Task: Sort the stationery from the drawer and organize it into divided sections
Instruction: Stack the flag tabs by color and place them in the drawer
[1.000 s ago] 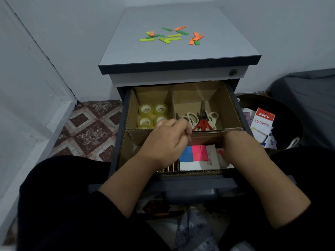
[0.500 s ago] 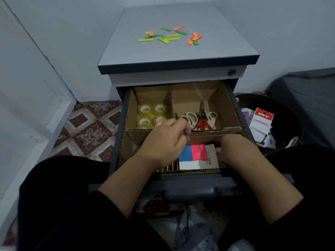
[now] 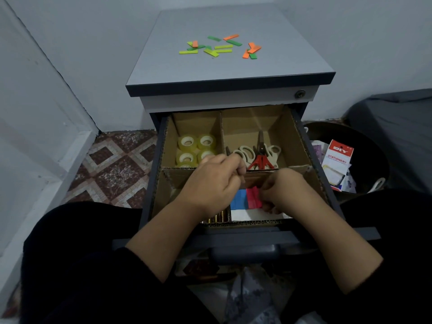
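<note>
1. Since a second ago my right hand (image 3: 284, 191) has slid leftward from the drawer's right side onto the red sticky pad (image 3: 253, 197); my left hand (image 3: 214, 183) has stayed where it was.
2. Left hand: fingers curled shut above the cross divider (image 3: 177, 171); something thin seems pinched at the fingertips, but I cannot tell what.
3. Right hand: fingers curled down, touching the red pad's right edge; whether it truly grips the pad I cannot tell.
4. Drawer (image 3: 301, 146), cardboard-lined, four sections:
   - back left, tape rolls (image 3: 187, 143);
   - back right, scissors (image 3: 260, 155) (several pairs, one red-handled);
   - front left, gold-coloured items (image 3: 216, 217), mostly hidden under my wrist;
   - front right, blue sticky pad (image 3: 238, 199) beside the red one, on white paper (image 3: 247, 215).
5. Cabinet top (image 3: 292, 64): loose green, yellow and orange strips (image 3: 221, 46), unsorted.
6. Step in hand, as I judge it: squaring the sticky pads in the front right section.
7. Next move calls for freeing both hands, then gathering the strips by colour.
</note>
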### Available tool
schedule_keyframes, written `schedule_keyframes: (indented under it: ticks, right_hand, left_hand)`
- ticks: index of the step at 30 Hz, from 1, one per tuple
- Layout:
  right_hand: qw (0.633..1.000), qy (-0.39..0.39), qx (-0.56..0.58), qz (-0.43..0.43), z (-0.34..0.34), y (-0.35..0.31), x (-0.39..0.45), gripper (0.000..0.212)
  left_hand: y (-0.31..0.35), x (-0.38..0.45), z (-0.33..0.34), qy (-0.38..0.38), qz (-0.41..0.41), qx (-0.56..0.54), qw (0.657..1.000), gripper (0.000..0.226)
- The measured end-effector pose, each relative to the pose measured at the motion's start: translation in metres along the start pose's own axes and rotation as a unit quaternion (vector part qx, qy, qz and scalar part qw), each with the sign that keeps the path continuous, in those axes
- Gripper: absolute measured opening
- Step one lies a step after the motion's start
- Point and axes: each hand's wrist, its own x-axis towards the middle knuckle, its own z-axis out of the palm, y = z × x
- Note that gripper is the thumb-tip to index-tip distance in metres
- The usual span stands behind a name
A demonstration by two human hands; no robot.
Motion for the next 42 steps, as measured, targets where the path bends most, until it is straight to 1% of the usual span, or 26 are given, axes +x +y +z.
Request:
schedule_keyframes:
  ticks: [2, 5, 6, 10, 13, 17, 18, 21, 24, 26, 42]
  right_hand:
    - [1.000, -0.005, -0.009, 0.012, 0.001, -0.002, 0.005, 0.017]
    - [0.997, -0.056, -0.033, 0.031, -0.001, -0.007, 0.006, 0.017]
    - [0.997, -0.060, -0.038, 0.027, 0.000, -0.007, 0.006, 0.016]
    - [0.999, -0.009, -0.047, -0.025, 0.004, 0.000, 0.003, 0.014]
    - [0.993, 0.034, -0.052, -0.098, 0.007, 0.007, -0.002, 0.009]
    - [0.974, 0.098, -0.168, -0.117, 0.000, 0.010, -0.005, 0.016]
    - [0.971, 0.099, -0.181, -0.120, -0.001, 0.011, -0.006, 0.017]
    - [0.967, 0.071, -0.211, -0.122, -0.001, 0.011, -0.008, 0.028]
    - [0.963, 0.040, -0.238, -0.123, 0.000, 0.007, -0.008, 0.045]
    - [0.961, 0.026, -0.247, -0.124, 0.000, 0.005, -0.007, 0.050]
    - [0.959, 0.037, -0.236, -0.156, 0.003, 0.010, -0.002, 0.050]
  left_hand:
    - [0.000, 0.001, 0.000, -0.001, 0.001, 0.002, 1.000, 0.023]
    - [0.000, 0.001, 0.000, 0.001, 0.003, 0.002, 1.000, 0.023]
    - [0.001, 0.001, 0.000, 0.001, 0.003, 0.001, 1.000, 0.023]
    - [0.002, 0.000, 0.000, 0.001, 0.006, 0.001, 1.000, 0.024]
    - [0.002, 0.000, -0.001, 0.004, 0.008, 0.001, 1.000, 0.024]
    - [0.001, 0.000, -0.001, 0.005, 0.006, 0.001, 1.000, 0.024]
    - [0.001, 0.000, -0.001, 0.006, 0.007, 0.003, 1.000, 0.025]
    - [0.000, 0.001, 0.001, 0.007, 0.013, 0.005, 1.000, 0.028]
    - [-0.001, 0.001, 0.001, 0.004, 0.014, 0.006, 1.000, 0.030]
    - [-0.001, 0.002, 0.001, 0.003, 0.013, 0.004, 1.000, 0.031]
    - [-0.001, 0.001, 0.002, 0.001, 0.014, 0.006, 1.000, 0.030]
